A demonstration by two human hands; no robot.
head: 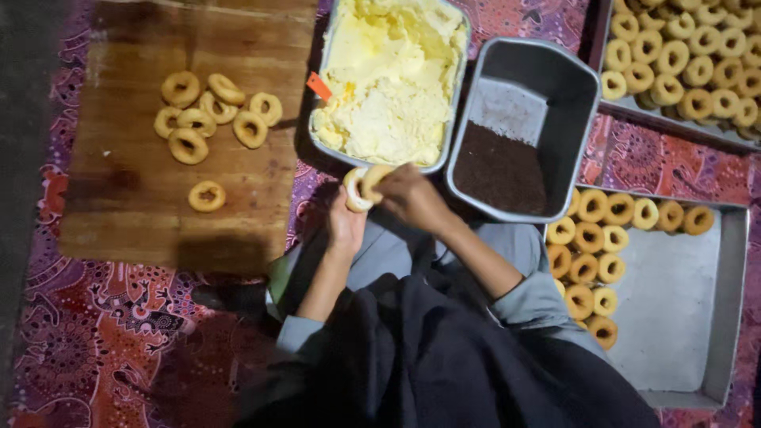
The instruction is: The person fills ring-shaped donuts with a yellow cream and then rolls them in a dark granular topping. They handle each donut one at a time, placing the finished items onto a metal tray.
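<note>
My left hand (346,223) and my right hand (411,196) meet just in front of the cream tub, both gripping one small ring-shaped pastry (363,187) that looks split open, pale inside. The tub of yellow cream (390,75) stands directly beyond my fingers. Right of it is a grey metal pan (547,95) with dark chocolate sprinkles (499,168) heaped in its near corner. My grey sleeves and dark clothing fill the lower middle of the head view.
A wooden board (127,158) at left carries several plain rings (208,111). A metal tray (697,317) at right holds several rows of rings (590,254) along its left and far sides. Another tray (682,55) at top right is heaped with rings. A patterned red cloth (95,341) lies beneath.
</note>
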